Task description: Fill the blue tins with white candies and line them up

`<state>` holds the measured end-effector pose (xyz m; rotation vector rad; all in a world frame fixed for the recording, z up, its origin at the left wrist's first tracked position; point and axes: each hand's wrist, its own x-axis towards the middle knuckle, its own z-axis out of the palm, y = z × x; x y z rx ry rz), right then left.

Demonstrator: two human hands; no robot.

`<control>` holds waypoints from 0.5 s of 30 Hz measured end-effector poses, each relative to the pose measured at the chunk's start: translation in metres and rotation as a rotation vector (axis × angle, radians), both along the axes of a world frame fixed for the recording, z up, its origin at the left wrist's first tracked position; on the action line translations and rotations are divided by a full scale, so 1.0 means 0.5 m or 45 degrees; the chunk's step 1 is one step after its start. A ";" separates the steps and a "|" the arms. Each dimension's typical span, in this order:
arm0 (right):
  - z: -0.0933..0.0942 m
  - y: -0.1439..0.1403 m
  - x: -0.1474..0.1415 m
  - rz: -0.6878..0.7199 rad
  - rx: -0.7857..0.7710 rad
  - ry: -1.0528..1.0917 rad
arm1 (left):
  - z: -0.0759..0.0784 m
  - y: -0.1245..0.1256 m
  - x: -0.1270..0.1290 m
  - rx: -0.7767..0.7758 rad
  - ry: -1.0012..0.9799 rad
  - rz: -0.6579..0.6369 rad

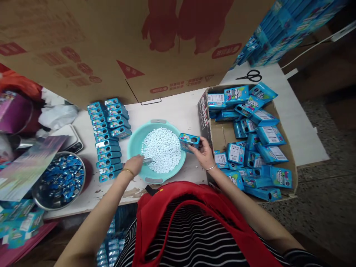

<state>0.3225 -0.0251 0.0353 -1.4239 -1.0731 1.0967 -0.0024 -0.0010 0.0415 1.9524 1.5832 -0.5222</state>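
Note:
My right hand holds a small blue box on its side over the right rim of a teal basin. The basin is full of small white candies. My left hand grips a small metal scoop whose tip rests at the candies' left edge. Two rows of blue boxes lie flat on the white table, left of the basin. An open cardboard carton at the right holds several loose blue boxes.
A large cardboard sheet stands behind the table. A metal bowl of blue wrapped pieces sits at the left. Scissors lie at the far right of the table. More blue boxes are stacked at top right and on the floor.

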 end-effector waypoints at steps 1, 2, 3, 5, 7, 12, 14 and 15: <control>-0.001 -0.002 0.001 0.008 0.000 -0.019 | -0.019 -0.003 0.018 -0.011 -0.025 0.000; -0.001 -0.004 0.001 0.016 0.001 -0.039 | -0.039 -0.005 0.039 -0.019 -0.057 -0.006; -0.001 -0.006 0.002 0.023 0.001 -0.055 | -0.059 -0.007 0.061 -0.020 -0.095 -0.011; 0.002 -0.009 0.003 0.030 -0.011 -0.069 | -0.098 -0.009 0.107 -0.002 -0.176 -0.008; 0.005 -0.011 0.003 0.035 -0.026 -0.068 | -0.127 -0.008 0.146 0.028 -0.246 0.014; 0.013 -0.009 0.008 0.029 0.001 -0.118 | -0.135 -0.006 0.172 0.080 -0.431 0.047; 0.018 -0.008 0.014 0.028 0.030 -0.195 | -0.110 -0.004 0.155 0.099 -0.516 0.033; 0.022 -0.007 0.017 0.035 0.055 -0.254 | -0.092 -0.003 0.144 0.107 -0.552 0.022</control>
